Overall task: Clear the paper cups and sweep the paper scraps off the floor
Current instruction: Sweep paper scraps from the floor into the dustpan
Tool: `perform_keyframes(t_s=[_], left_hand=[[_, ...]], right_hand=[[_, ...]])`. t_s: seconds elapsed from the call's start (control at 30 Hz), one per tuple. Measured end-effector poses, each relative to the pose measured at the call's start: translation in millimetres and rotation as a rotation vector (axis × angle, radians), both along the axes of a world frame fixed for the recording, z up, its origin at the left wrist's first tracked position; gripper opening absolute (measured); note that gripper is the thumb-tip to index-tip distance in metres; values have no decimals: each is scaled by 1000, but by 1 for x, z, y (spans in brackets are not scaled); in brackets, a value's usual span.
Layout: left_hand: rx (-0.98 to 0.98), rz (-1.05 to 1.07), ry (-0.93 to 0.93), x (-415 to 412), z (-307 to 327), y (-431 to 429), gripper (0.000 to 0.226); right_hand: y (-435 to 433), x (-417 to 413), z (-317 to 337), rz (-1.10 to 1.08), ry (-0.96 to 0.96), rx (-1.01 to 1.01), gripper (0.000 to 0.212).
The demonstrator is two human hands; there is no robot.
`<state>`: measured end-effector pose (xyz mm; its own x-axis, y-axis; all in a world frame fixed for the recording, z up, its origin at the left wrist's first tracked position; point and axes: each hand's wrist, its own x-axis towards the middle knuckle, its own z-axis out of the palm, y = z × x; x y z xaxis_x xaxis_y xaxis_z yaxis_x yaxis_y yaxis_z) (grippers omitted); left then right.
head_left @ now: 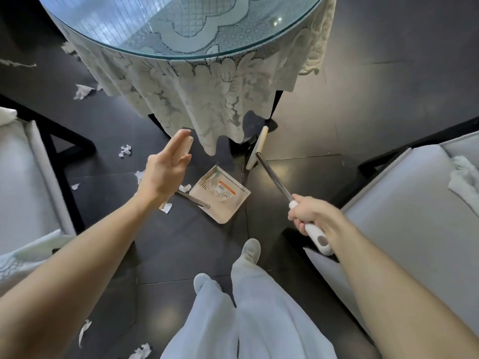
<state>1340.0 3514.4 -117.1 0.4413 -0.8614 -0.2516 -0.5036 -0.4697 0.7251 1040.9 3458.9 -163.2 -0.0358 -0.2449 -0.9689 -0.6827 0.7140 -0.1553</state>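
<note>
Presently sweeping: right grip (315, 222) clenched round broom handle (274, 177); left grip (166, 174) flat, holding nothing. Scraps (184, 188) lie beside dustpan (228, 211); next, judged: draw them into it.

We see the right hand (311, 216) gripping the broom (274, 177). The left hand (166, 169) hangs open above the dustpan (223, 198). Paper scraps (83, 91) dot the floor (363, 99) at left.

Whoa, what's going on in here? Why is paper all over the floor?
A person is sweeping up. Their right hand grips the broom, whose head rests on the floor by the lace-covered table. Their left hand is open in the air, holding nothing. A dustpan lies on the floor with a few bits in it, and paper scraps lie scattered across the dark floor.
</note>
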Motion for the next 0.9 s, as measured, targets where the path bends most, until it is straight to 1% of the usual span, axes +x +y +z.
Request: perform_keyframes(t_s=[0.1, 0.23, 0.3, 0.53, 0.67, 0.8, 0.9], left_hand=[[-25, 10, 14, 2, 1, 4, 46], [-37, -28, 64, -4, 3, 16, 48], [-39, -25, 84, -6, 4, 35, 48], [-60, 72, 105, 6, 11, 116, 42], [-103, 136, 163, 21, 15, 153, 41], [-120, 177, 158, 35, 20, 192, 40], [-113, 276, 164, 45, 22, 226, 43]], right_hand=[[28, 11, 3, 49, 2, -4, 78], [67, 25, 31, -9, -27, 50, 68], [92, 28, 53, 18, -32, 51, 65], [150, 40, 118, 121, -29, -56, 70], [166, 59, 138, 218, -25, -117, 73], [163, 76, 150, 256, -25, -163, 72], [156, 97, 151, 302, -45, -157, 71]])
